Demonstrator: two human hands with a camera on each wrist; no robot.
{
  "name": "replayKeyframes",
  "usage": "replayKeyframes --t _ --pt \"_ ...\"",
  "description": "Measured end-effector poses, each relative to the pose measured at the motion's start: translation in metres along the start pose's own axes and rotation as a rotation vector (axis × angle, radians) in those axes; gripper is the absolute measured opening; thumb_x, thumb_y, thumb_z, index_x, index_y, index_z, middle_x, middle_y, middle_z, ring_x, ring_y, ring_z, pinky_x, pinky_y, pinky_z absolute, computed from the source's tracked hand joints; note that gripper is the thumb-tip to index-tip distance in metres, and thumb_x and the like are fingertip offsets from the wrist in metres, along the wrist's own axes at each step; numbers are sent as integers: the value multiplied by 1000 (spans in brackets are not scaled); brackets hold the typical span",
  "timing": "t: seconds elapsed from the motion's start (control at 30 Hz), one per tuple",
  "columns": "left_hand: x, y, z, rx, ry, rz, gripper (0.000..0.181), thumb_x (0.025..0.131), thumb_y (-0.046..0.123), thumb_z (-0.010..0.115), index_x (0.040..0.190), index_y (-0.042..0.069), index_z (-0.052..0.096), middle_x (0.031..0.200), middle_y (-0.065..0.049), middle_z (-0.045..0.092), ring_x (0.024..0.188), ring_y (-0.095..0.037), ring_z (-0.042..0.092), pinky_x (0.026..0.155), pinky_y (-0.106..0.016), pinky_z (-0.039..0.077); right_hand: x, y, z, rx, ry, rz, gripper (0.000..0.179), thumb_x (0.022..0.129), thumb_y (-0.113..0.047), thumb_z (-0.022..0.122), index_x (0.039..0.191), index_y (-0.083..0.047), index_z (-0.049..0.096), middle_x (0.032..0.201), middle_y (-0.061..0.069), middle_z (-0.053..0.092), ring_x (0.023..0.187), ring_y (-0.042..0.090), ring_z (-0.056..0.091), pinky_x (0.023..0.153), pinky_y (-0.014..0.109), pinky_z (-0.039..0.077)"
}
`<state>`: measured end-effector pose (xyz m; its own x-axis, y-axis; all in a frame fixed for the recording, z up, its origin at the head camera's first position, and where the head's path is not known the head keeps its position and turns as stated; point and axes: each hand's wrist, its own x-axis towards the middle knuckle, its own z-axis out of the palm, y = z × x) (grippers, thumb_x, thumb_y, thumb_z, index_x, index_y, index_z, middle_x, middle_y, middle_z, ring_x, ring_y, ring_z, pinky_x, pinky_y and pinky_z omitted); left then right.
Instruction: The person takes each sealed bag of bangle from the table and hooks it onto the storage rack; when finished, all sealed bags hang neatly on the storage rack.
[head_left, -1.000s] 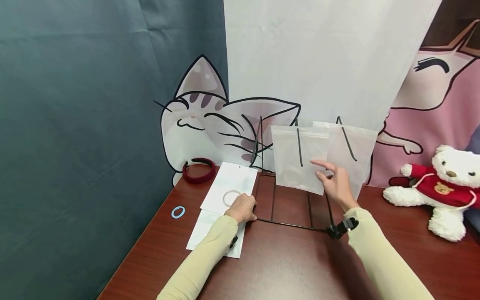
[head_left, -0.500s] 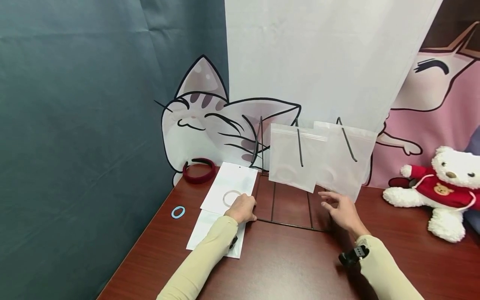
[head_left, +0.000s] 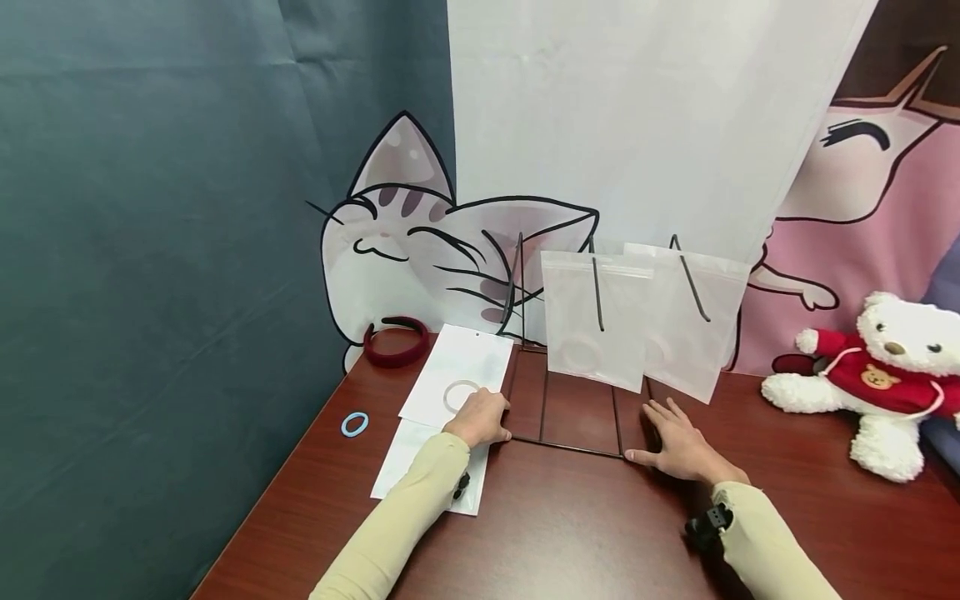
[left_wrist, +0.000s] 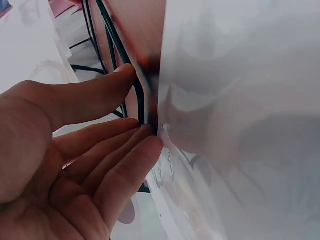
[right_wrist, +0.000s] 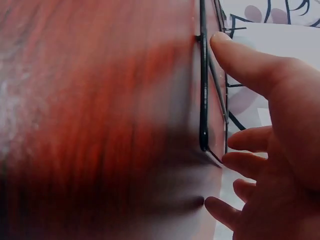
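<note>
A black wire rack (head_left: pixel 570 448) stands on the table, its upright hooks at the back. My left hand (head_left: pixel 480 417) pinches the rack's front left corner; up close, the thumb and fingertips sit around the dark wire (left_wrist: pixel 140 100). At the front right corner my right hand (head_left: pixel 678 446) has its fingers spread, the thumb right at the front bar (right_wrist: pixel 204 90). Two translucent zip bags hang on the hooks: a front bag (head_left: pixel 570 308) and a back bag (head_left: pixel 693 333), each with a faint ring shape inside. Under my left forearm lie white pouches (head_left: pixel 468 358), the upper showing a pale ring.
A dark red headband (head_left: pixel 393 360) and a light blue ring (head_left: pixel 365 422) lie on the left of the wooden table (head_left: pixel 570 533). At the right sits a white teddy bear (head_left: pixel 877 379) in a red top. Printed curtains hang close behind the rack.
My right hand has come down from beside the front hanging bag to the rack's front right corner, spreading its fingers. The bags have swung slightly. My left hand stays at its corner.
</note>
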<state>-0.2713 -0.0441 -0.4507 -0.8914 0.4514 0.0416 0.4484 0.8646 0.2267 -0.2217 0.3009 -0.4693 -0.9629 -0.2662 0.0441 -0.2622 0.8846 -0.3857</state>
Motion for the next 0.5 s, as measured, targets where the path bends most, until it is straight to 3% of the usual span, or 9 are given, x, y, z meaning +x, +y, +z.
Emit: replayKeyframes --t 0.33,0.5 --pt "-1 -3 0 -63 6 5 42 83 19 90 120 2 79 118 -13 79 109 -32 75 94 -39 60 1 1 -3 -15 -58 71 104 87 -49 83 151 20 39 159 45 31 152 64 14 103 86 31" --pt "-2 -17 0 -104 59 70 31 83 16 88 110 3 81 107 -12 81 101 -29 75 88 -40 60 0 1 0 -23 -77 79 105 87 -50 83 150 21 39 160 44 30 153 63 14 103 85 32"
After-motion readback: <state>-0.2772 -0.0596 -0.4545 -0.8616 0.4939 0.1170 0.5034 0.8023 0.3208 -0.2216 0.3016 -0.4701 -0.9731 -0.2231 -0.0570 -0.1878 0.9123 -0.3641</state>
